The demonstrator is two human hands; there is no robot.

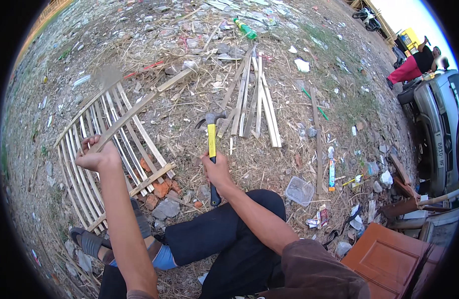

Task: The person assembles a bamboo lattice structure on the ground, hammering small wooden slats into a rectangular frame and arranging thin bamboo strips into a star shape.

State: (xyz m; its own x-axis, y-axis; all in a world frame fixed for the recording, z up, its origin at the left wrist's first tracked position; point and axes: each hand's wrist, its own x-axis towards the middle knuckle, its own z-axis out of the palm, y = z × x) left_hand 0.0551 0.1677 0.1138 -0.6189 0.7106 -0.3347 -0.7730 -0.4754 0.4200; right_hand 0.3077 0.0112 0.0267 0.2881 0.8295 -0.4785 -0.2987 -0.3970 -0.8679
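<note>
Slat panel (107,149) on ground by our knees: we judge it light, springy. Left hand (96,157) closed on diag. brace; right hand (217,172) fisted mid-handle on hammer (212,144), just right of panel.

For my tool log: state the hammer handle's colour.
Yellow shaft with a black grip, on the hammer; head view.

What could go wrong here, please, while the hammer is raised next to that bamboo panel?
1. The left hand grips the wooden crosspiece of the bamboo slat panel; a mis-aimed swing of the hammer in the right hand could hit those fingers.
2. The panel rests unevenly on broken bricks, so it may shift or bounce when struck.
3. The thin slats might split under a blow.
</note>
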